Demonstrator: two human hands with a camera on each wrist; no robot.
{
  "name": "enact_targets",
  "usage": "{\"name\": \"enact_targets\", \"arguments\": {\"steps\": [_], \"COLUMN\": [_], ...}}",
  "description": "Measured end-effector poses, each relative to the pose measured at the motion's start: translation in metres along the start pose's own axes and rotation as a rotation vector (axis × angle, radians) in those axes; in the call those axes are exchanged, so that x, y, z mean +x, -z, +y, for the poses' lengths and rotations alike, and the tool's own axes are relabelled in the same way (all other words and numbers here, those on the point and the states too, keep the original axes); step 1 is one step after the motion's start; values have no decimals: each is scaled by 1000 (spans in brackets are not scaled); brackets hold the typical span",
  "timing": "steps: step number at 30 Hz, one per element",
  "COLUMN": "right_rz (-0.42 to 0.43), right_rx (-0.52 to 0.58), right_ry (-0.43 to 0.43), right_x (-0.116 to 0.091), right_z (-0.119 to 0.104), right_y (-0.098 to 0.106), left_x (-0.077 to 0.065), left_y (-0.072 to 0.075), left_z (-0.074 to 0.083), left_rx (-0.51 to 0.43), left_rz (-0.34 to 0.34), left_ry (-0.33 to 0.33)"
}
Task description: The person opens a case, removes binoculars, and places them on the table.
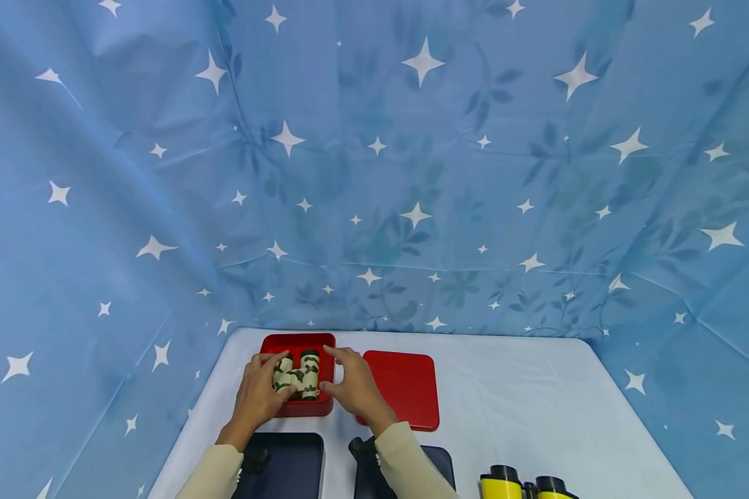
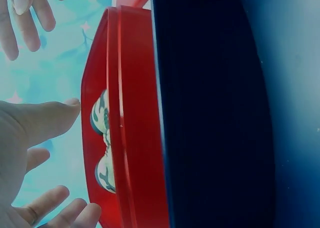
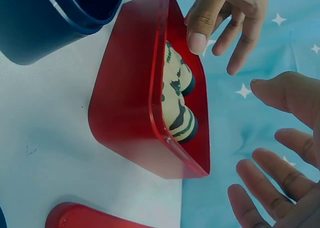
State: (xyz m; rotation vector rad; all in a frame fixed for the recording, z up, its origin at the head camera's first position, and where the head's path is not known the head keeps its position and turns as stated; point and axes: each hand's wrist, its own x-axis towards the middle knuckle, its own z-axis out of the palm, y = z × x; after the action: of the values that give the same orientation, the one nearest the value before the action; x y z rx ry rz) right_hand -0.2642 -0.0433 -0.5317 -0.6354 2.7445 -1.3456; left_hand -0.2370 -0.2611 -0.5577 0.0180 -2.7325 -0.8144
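A pair of camouflage-patterned binoculars (image 1: 310, 374) lies inside an open red box (image 1: 302, 409) at the table's far left. Both hands hover over this box, one on each side of the binoculars. My left hand (image 1: 259, 388) has its fingers and thumb spread loosely above the left barrel, partly covering it. On the other side, my right hand (image 1: 356, 388) is spread near the box's right rim. In the right wrist view, a gap shows between the binoculars (image 3: 175, 100) and the fingers of both hands, which hold nothing.
To the right of the box lies a flat red lid (image 1: 406, 388). Nearer me are a dark blue box (image 1: 290, 464) and another dark blue piece (image 1: 438, 459), partly behind my sleeve. Yellow binoculars (image 1: 501, 487) sit at the front right. A starry blue curtain (image 1: 374, 173) hangs behind.
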Motion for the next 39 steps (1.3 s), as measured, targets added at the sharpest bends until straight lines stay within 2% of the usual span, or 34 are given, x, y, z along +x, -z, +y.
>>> {"name": "enact_targets", "arguments": {"steps": [5,16,24,34,39], "right_rz": [1,-57,-113,-133,-139], "right_rx": [-42,-79,-90,-107,-135], "right_ry": [20,57,76,81,87], "right_x": [5,21,27,30,29], "right_z": [1,4,7,9,10], "right_y": [-6,-16,-26,-35,-39], "left_x": [0,6,3,5,6], "left_y": [0,0,-2,-7,-10], "left_z": [-5,-14,-20,-20,-18], "left_rx": [-3,-2,-27,-37,-41], "left_rz": [-2,1,-41,-33,-58], "left_ry": [-8,-50,-32,-43,-8]}}
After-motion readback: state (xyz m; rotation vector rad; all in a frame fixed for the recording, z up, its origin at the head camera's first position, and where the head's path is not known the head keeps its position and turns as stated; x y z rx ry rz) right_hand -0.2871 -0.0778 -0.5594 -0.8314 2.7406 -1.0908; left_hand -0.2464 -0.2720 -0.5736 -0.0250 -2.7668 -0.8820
